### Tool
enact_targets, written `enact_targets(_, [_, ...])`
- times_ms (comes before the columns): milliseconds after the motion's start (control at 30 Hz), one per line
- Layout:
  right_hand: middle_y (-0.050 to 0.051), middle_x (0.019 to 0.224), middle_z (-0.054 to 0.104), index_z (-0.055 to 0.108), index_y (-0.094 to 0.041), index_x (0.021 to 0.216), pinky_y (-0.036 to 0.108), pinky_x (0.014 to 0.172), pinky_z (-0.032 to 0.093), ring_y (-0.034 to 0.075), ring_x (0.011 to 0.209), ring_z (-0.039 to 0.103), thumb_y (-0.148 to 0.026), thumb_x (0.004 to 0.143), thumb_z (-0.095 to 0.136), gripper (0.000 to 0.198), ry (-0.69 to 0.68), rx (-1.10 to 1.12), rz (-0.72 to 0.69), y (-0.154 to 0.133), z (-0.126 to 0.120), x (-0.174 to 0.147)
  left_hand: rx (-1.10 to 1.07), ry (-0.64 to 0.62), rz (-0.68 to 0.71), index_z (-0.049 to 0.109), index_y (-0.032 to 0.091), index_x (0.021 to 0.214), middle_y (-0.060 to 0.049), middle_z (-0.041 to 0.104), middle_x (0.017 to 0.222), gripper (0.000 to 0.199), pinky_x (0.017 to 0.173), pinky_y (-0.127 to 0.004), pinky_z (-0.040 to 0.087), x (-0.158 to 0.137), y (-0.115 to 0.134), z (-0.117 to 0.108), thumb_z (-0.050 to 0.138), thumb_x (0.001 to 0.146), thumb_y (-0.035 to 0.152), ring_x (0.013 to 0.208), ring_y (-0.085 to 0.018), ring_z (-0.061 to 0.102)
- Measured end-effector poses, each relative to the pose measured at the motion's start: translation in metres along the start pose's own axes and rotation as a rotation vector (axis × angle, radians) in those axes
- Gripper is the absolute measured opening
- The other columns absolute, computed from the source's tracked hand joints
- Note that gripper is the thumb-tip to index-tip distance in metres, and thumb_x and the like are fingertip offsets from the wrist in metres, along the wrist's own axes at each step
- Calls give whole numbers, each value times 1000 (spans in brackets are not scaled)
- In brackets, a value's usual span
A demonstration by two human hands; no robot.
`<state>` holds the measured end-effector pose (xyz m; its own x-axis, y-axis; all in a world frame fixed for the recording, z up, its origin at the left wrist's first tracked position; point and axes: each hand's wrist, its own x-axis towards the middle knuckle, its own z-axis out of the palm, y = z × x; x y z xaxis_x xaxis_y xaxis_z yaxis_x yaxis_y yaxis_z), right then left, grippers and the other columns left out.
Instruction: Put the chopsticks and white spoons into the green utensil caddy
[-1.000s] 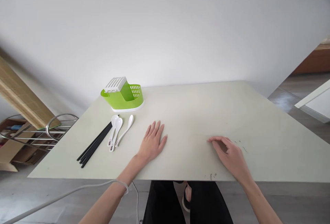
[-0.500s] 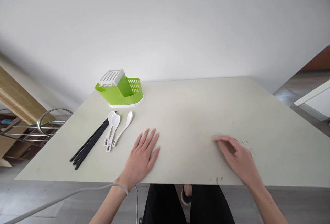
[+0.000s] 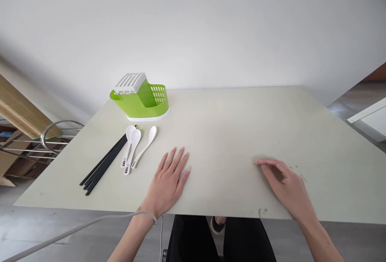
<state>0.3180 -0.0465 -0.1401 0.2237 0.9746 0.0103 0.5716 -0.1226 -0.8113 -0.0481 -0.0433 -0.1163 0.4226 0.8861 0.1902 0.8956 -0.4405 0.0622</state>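
My left hand (image 3: 167, 185) lies flat on the pale table with its fingers spread, to the right of the spoons. It holds nothing. My right hand (image 3: 286, 185) rests on the table farther right, thumb and fingertips brought together in a pinch; I see nothing between them. Near my left hand are three white spoons: one (image 3: 147, 148) lies apart, and two, including the middle spoon (image 3: 132, 151), overlap. Several black chopsticks (image 3: 104, 167) lie in a bundle left of them. Behind stands a green utensil holder (image 3: 141, 103) with a white slotted top (image 3: 130, 83) and white base.
The table (image 3: 223, 133) meets a white wall (image 3: 223, 28) at the back. A grey cable (image 3: 84, 223) crosses my left wrist. A metal rack (image 3: 51, 141) and a wooden board (image 3: 27, 105) stand beyond the left edge. Dark marks (image 3: 259, 212) show near the front edge.
The view has shifted slightly. Both hands keep the same pose and place on the table, and the spoons, chopsticks and holder have not moved.
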Motion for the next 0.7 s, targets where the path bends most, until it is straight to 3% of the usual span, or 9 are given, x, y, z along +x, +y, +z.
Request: enact_targets(700, [4, 131, 74, 77, -32, 107, 32, 66, 54, 29, 114, 69, -59, 96, 55, 36, 2, -2, 13, -4, 1, 0, -6, 26, -7, 23, 33, 170, 2, 29, 174, 60, 133, -51, 27, 0, -3, 3, 39, 112, 35, 163, -25, 22])
